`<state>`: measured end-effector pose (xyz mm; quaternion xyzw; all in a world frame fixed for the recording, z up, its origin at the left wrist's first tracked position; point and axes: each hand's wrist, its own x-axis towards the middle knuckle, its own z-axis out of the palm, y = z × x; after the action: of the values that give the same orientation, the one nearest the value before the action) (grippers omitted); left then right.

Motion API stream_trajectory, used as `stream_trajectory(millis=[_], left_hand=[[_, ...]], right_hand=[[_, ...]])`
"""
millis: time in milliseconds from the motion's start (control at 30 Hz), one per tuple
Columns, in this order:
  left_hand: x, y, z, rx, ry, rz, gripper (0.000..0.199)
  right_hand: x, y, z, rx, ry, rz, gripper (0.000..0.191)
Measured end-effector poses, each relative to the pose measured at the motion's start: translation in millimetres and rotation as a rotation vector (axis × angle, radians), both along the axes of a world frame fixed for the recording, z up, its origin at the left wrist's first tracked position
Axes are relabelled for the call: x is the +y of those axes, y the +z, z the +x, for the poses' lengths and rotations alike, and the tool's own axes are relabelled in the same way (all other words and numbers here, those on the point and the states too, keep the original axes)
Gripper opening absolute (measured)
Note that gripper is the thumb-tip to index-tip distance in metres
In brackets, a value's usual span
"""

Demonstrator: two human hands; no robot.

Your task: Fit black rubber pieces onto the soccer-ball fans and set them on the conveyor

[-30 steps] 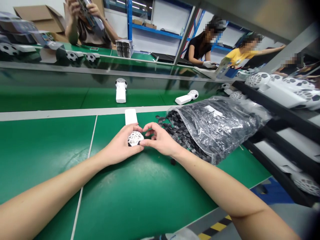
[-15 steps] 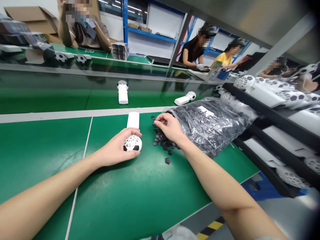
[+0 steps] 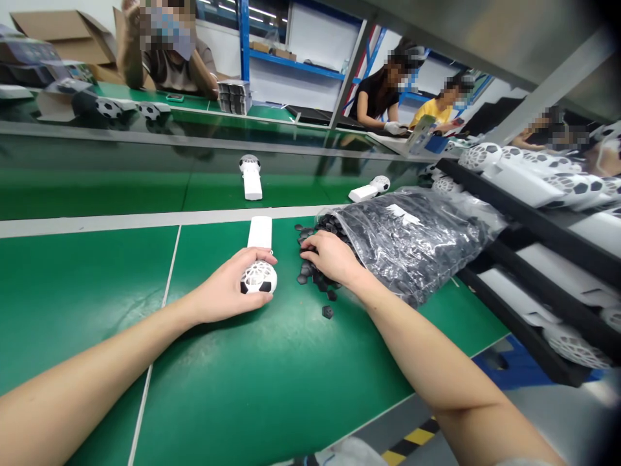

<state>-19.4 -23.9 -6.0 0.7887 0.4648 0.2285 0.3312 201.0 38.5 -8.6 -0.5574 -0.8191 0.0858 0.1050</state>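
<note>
My left hand [image 3: 228,281] is closed around the round head of a white handheld fan [image 3: 259,277], which lies on the green tabletop. The fan's head has a lattice cover with black football patches, and its flat white handle points away from me. My right hand [image 3: 332,255] is at a pile of small black pentagon pieces [image 3: 305,268], its thumb and fingertips curled together among them. What is between those fingertips is hidden. One loose black pentagon piece [image 3: 328,312] lies nearer to me. Behind my right hand lies a clear plastic bag [image 3: 412,239] full of black pieces, its mouth towards the pile.
Beyond the table's pale edge strip [image 3: 204,219], a green conveyor belt [image 3: 208,188] carries a white fan [image 3: 251,178] and another fan [image 3: 371,188]. Black racks [image 3: 528,272] of fans stand at right. Several co-workers sit across the line, one with a raised box [image 3: 182,42].
My right hand has dipped slightly into the pile. The fans on the belt have shifted right. My left hand stays on its fan. The co-worker at upper left has raised the box.
</note>
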Motion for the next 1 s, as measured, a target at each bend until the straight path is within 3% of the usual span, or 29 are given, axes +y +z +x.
stream_trajectory(millis=[300,600,900,1000], left_hand=[[1,-4.1,0,-0.027,0.008,0.015,0.045],[1,-5.3,-1,-0.047,-0.006,0.023,0.046],[3,-8.9,-3,-0.059,-0.02,0.048,0.05],[2,-10.0,-2,-0.041,0.071,0.108,0.051]], right_hand=[[-1,0.9,-5,0.087,-0.029,-0.064,0.008],[-6,-2.3,-8,0.308,0.131,0.05,0.01],[-20,2.6,-18,0.601,0.279,-0.137,0.009],[-22,3.1,-19,0.66,0.326,-0.167,0.011]])
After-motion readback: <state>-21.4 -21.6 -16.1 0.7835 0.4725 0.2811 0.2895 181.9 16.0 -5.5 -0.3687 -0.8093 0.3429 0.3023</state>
